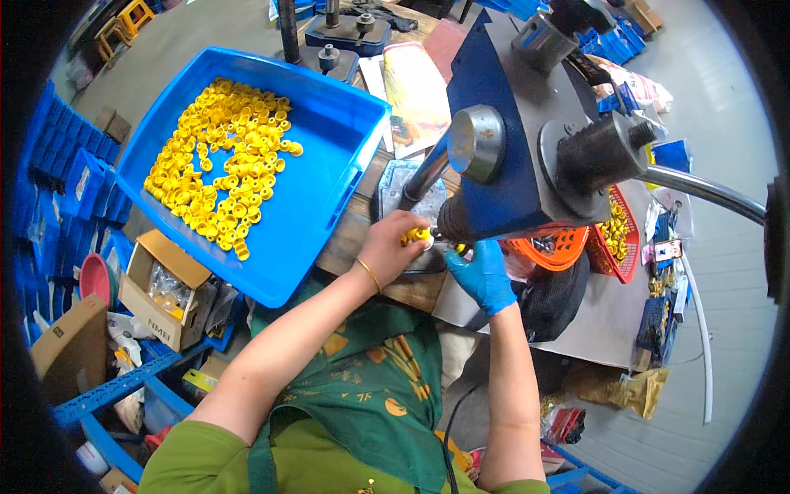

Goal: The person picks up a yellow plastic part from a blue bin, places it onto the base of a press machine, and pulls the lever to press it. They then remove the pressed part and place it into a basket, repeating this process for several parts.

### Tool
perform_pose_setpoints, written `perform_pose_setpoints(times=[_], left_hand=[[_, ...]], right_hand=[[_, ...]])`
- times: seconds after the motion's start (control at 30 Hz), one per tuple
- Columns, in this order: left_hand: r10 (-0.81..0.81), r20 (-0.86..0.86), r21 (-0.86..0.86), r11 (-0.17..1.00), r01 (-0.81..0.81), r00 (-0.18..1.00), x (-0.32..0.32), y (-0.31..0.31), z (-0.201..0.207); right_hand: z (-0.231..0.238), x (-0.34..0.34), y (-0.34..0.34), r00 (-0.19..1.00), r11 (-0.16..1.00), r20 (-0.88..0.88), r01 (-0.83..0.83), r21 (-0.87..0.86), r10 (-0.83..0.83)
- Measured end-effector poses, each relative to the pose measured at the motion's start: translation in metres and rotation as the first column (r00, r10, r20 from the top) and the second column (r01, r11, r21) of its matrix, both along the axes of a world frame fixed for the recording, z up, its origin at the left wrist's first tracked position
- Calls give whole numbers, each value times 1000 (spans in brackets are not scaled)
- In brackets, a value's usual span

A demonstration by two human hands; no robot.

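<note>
My left hand [393, 245], bare with a thin bracelet at the wrist, pinches a small yellow plastic cap [416, 236] beside the press's ram. Close by on the right, my right hand [481, 276] wears a blue glove. Its thumb and fingers close around something small, with a bit of yellow and dark showing; the rest is hidden. Both hands are low over the base of a dark blue hand press [506, 156], whose body overhangs them and hides part of the work spot. A large blue tray [325, 156] of loose yellow caps [222, 156] lies to the left.
Right of the press stand an orange basket [564, 255] and a red basket [627, 239] with yellow parts. A curved metal lever [708, 191] reaches right. More press bases [350, 34] are at the back. An open cardboard box [169, 284] sits lower left, near stacked blue bins [70, 136].
</note>
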State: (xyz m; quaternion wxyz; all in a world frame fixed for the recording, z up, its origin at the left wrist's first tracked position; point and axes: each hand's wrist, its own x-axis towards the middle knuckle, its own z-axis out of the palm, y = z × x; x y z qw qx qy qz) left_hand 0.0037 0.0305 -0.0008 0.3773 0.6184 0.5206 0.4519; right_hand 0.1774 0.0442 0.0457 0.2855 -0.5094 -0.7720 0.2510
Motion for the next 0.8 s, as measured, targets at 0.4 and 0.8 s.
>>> perform_pose_setpoints(times=[0.4,0.8], left_hand=[[177,162,-180,973,-147,971,-24,-19,3],[171,198,-163,977,-140,965,-23,-26,-7]], right_hand=[[-26,-18,27,971,973,103,-207,-103,217],[152,24,39,769,897,-580,419,139,-269]])
